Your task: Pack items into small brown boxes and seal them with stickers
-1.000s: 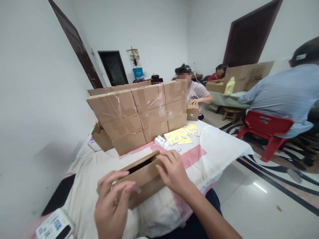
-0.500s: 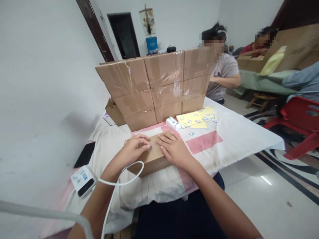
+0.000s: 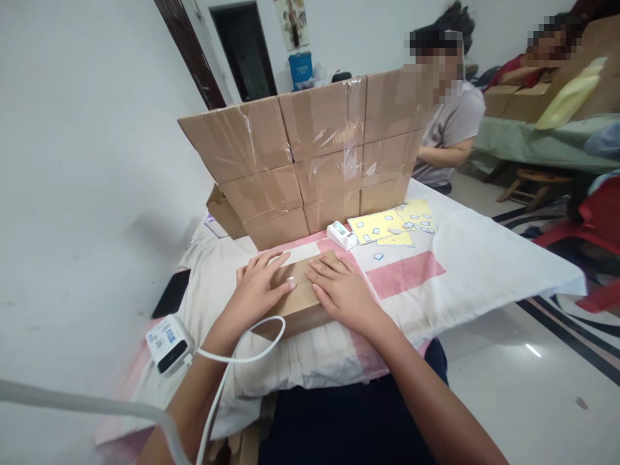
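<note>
A low brown cardboard box (image 3: 307,300) lies near the table's front edge, right before me. On its left end rests my left hand (image 3: 259,284), fingers spread over the far side and thumb on the top, near a small whitish spot. My right hand (image 3: 339,287) lies flat across the right part of the box top, fingers stretched out. Neither hand grips anything. A white cable (image 3: 261,355) loops over my left wrist and past the box's front left corner.
A wall of taped cardboard boxes (image 3: 324,152) stands behind. Yellow sheets with stickers (image 3: 382,226) and a small white device (image 3: 341,236) lie right of it. A white power pack (image 3: 169,344) and black phone (image 3: 172,294) lie left. A person (image 3: 450,129) sits across.
My left hand has opened from a loosely closed pose, its fingers now spread over the box's left end. My right hand stays flat on the box. The view has shifted slightly.
</note>
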`<act>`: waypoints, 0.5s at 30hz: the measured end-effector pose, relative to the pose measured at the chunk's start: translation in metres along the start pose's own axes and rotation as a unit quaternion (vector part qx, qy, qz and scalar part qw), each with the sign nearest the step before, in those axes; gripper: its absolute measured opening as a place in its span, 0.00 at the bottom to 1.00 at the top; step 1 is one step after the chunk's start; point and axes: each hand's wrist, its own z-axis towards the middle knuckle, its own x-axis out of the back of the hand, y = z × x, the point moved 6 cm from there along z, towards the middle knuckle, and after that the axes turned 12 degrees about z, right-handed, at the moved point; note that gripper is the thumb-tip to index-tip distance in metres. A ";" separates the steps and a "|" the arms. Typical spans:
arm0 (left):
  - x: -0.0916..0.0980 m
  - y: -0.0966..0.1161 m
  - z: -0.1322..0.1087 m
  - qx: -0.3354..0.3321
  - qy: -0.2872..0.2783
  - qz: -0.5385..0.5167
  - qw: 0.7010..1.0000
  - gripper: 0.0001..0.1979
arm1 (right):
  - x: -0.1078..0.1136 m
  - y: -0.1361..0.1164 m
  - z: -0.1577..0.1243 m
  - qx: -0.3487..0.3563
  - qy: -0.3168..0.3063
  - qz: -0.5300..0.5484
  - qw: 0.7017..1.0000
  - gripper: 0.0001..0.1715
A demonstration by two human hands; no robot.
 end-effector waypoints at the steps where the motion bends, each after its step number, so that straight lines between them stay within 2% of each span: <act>1: -0.004 -0.002 0.000 0.007 -0.009 0.000 1.000 0.25 | 0.000 0.000 0.000 -0.001 0.001 0.007 1.000 0.21; 5: -0.014 -0.006 -0.001 0.030 -0.029 0.004 0.999 0.22 | 0.001 0.016 -0.005 -0.010 0.023 0.066 0.998 0.20; 6: -0.014 -0.006 -0.002 0.030 -0.030 0.004 0.999 0.23 | 0.002 0.024 -0.007 -0.016 0.027 0.091 0.995 0.23; 9: -0.011 -0.007 -0.004 0.011 -0.037 -0.002 0.999 0.24 | 0.001 0.046 -0.016 -0.024 0.003 0.185 0.982 0.48; 11: -0.011 -0.007 -0.005 -0.012 -0.044 -0.010 0.999 0.27 | 0.001 0.050 -0.025 -0.005 -0.022 0.223 0.975 0.58; 13: -0.013 -0.007 -0.004 -0.041 -0.049 -0.019 0.998 0.28 | 0.006 0.046 -0.037 0.022 -0.020 0.221 0.975 0.55; 15: -0.013 -0.002 -0.003 -0.085 -0.019 -0.018 0.996 0.29 | 0.017 0.037 -0.053 0.040 0.011 0.200 0.979 0.47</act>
